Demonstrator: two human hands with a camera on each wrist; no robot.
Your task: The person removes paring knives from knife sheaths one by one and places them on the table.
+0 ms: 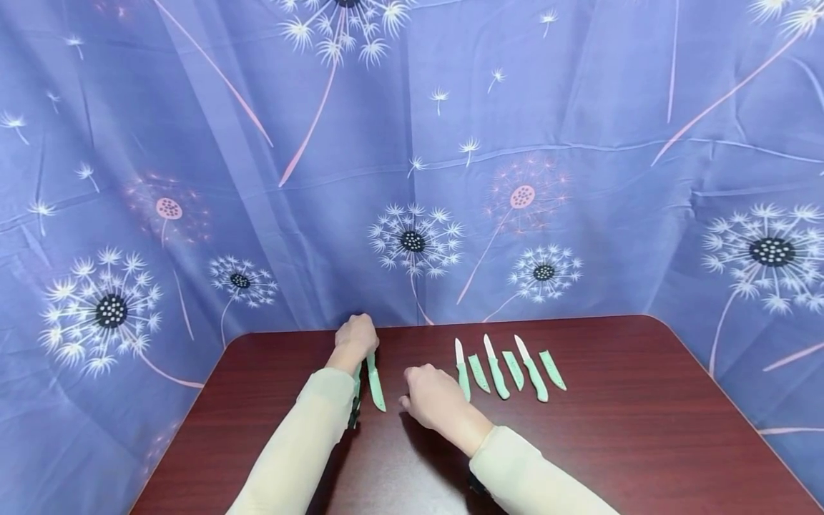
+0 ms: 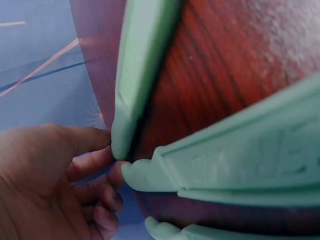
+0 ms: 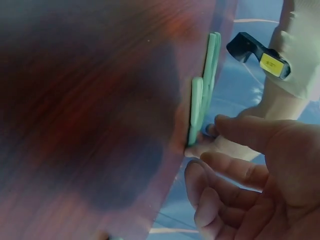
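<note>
1. Fingers of the left hand [image 1: 357,335] pinch a sheathed knife [image 1: 376,386] at its end near the tabletop's [image 1: 676,443] far edge, probably to steady it beside its sheathed neighbours.
2. Mid-tabletop, the right hand [image 1: 435,398] holds nothing, its fingers relaxed.
3. Rightward, three bare knives [image 1: 496,373] alternate with loose sheaths [image 1: 513,370], handles toward the near edge, seemingly for easy grasping.
</note>
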